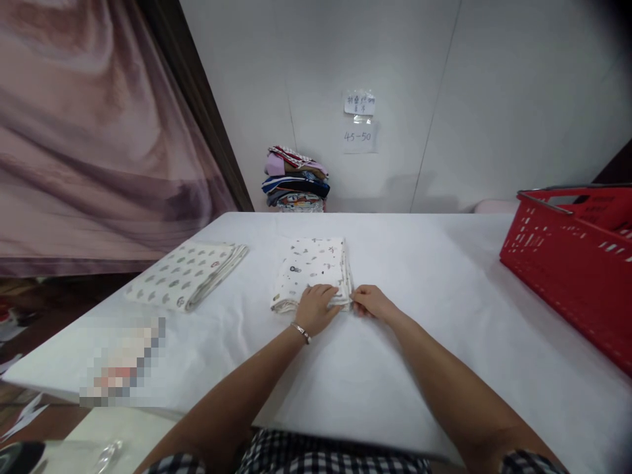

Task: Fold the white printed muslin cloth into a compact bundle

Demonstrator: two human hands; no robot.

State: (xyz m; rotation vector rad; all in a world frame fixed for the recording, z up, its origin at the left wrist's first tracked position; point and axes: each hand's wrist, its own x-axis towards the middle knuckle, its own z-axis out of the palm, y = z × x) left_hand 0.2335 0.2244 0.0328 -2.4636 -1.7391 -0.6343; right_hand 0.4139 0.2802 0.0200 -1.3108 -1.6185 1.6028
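Observation:
A folded white cloth with small dark prints lies in the middle of the white-covered table. My left hand rests flat on its near edge, fingers stretched out over the fabric. At the cloth's near right corner, my right hand pinches the layered edge between thumb and fingers. To the left sits another folded cloth, cream with rows of grey-green prints; neither hand touches it.
A red plastic basket stands on the table's right side. Behind the far edge rises a stack of folded fabrics against the wall. A pink curtain hangs at left. A blurred-out item lies at the table's left front.

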